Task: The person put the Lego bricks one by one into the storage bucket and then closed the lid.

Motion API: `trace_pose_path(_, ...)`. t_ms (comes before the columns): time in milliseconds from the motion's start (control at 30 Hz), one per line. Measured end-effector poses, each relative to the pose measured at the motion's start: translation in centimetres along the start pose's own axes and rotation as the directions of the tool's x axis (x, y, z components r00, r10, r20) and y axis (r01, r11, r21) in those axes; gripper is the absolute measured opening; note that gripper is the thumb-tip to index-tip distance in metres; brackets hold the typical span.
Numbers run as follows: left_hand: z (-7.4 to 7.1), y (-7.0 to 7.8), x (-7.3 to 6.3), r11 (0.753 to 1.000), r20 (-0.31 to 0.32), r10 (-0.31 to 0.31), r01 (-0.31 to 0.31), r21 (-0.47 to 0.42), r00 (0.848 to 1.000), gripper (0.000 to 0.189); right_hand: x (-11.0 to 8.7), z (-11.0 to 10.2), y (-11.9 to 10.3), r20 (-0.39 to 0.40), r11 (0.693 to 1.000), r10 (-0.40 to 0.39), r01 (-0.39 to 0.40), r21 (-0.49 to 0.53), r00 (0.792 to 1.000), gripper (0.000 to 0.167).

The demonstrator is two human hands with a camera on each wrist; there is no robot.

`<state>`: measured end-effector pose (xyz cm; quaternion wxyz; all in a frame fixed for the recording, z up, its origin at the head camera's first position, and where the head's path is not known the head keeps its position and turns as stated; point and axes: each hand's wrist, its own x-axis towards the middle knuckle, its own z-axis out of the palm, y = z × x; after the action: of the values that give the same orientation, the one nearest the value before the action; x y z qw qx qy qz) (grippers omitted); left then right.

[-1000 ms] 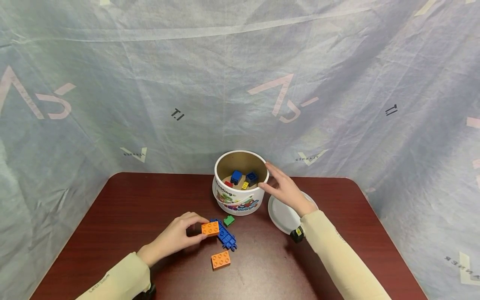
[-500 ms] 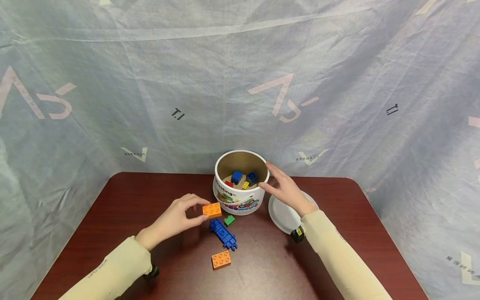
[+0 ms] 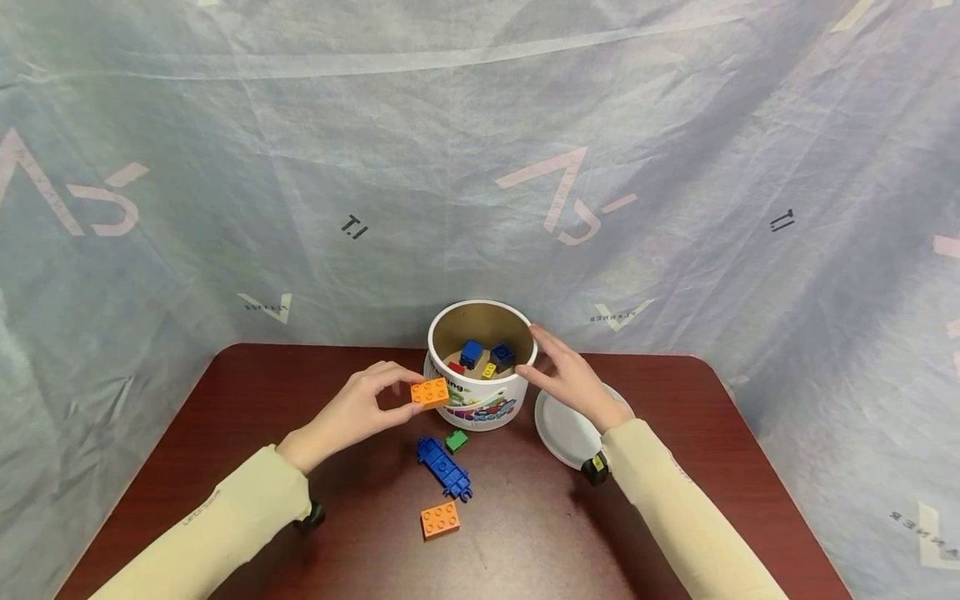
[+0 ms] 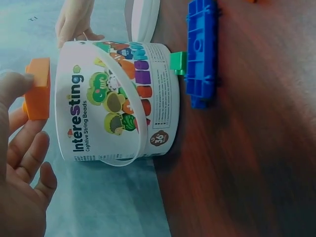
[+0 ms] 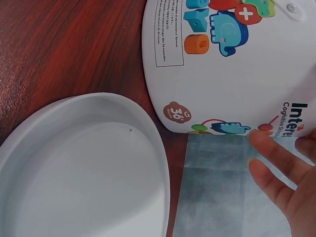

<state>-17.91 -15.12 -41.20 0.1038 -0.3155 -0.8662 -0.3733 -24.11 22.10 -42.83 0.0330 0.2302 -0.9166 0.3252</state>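
Note:
My left hand (image 3: 352, 412) pinches an orange brick (image 3: 430, 393) between thumb and fingertips, raised beside the near left side of a white bucket (image 3: 480, 410). In the left wrist view the orange brick (image 4: 38, 91) is close to the bucket's rim, studs facing away from the table. My right hand (image 3: 573, 385) rests on the bucket's right rim with fingers and thumb spread and mostly straight. Inside the bucket lie two blue blocks (image 3: 472, 354), a yellow piece (image 3: 489, 370) and a red piece (image 3: 456, 367).
A green brick (image 3: 456, 442) and a long blue piece with hooked ends (image 3: 444, 468) lie in front of the bucket. Nearer stands another orange brick (image 3: 440, 521). A white lid (image 3: 558, 433) lies upturned under the right wrist. Behind the table (image 3: 285, 375) hangs a grey cloth.
My left hand has lifted the orange brick off the long blue piece's area and carried it up and away from me to the bucket's side. The right hand stays on the rim.

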Motion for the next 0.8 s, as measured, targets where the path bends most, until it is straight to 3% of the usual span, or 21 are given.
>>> trace_pose_path(333,-0.5,-0.2,3.1,1.000,0.005,0.013,-0.013,-0.006,1.000,0.034,0.2,-0.2,-0.4,0.021,1.000,0.003,-0.002,-0.029,1.000,0.086)
trace_pose_path(533,-0.6,-0.2,5.2,0.999,0.019,-0.030,0.031,-0.025,0.999,0.034,0.2,-0.3,-0.3,0.027,0.999,0.019,-0.018,-0.041,0.999,0.086)
trace_pose_path(800,0.3,-0.7,7.8,0.997,0.032,-0.067,0.068,-0.033,0.997,0.034,0.1,-0.3,0.0,0.026,0.999,0.016,-0.014,-0.040,1.000,0.086)
